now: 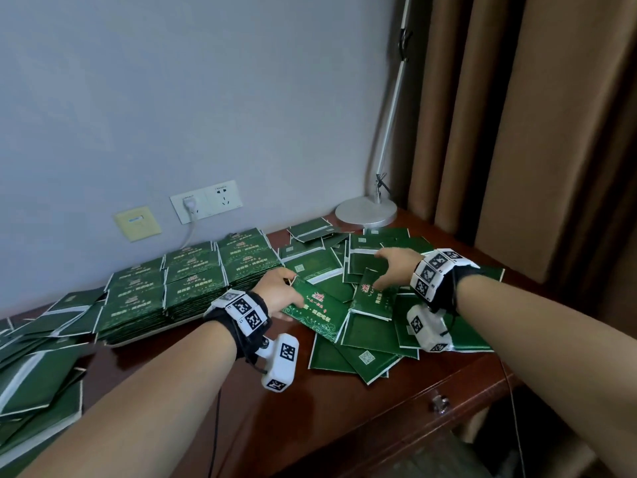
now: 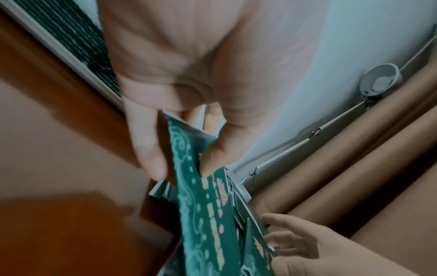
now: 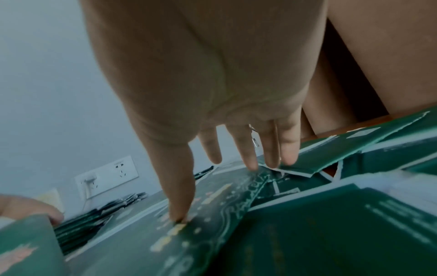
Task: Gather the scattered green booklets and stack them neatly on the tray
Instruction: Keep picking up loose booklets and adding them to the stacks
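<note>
Your left hand (image 1: 281, 291) pinches a green booklet (image 1: 315, 313) at table centre. Your right hand (image 1: 398, 267), at two o'clock, spreads relaxed fingers on the loose pile (image 1: 372, 339). Stacks (image 1: 193, 284) fill the tray (image 1: 138, 340) at ten o'clock.

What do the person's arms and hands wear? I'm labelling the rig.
Bare forearms, no sleeves. Each wrist carries a black strap with a white band of black square marker codes, plus a white marker-coded camera pod below it; thin dark cables trail off.
</note>
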Demonstrator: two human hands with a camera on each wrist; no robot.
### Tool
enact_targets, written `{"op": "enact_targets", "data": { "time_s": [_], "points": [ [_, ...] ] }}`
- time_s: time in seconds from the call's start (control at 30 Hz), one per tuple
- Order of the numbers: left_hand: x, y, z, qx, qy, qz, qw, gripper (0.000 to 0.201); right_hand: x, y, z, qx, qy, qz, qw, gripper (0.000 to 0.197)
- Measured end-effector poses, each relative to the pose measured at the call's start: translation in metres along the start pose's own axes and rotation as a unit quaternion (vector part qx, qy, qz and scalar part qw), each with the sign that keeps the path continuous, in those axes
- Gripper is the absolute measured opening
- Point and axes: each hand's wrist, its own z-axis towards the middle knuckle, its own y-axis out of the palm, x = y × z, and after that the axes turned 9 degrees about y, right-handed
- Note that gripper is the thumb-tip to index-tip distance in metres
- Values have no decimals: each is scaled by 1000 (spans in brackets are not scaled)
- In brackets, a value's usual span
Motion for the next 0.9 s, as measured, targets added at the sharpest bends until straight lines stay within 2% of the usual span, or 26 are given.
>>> {"op": "enact_targets", "data": {
  "time_s": [0.1,0.2,0.33,0.43,0.5,0.57,0.67,0.8,0.9],
  "points": [
    [-2,-4,-7,-19,7,-11,1000,76,-8,5,-1,-25,-1,-40,999,89],
    [-3,-10,-14,-24,15,-21,999,77,-11,5,1,-27,13,-34,999,89],
    [-2,-21,-27,-5,34,-29,999,77,-13,4,1,-40,36,-31,998,66],
    [-2,-33,-40,23,63,-11,998,53,-19,0,-4,-38,34,-16,999,55],
    [-1,-43,-47,46,73,-3,996,35,-26,-5,-7,-33,26,3,999,41],
    [0,-56,-53,75,74,-4,994,26,-35,-14,-10,-34,14,29,999,24],
    [1,-77,-55,121,67,-29,990,25,-51,-29,-7,-39,-1,101,994,5],
    [-2,-110,-45,171,64,-67,981,25,-83,-39,8,-22,-13,227,974,7],
    [-9,-135,-30,205,57,-103,972,26,-119,-40,19,-39,-13,316,948,8]
  ]
}}
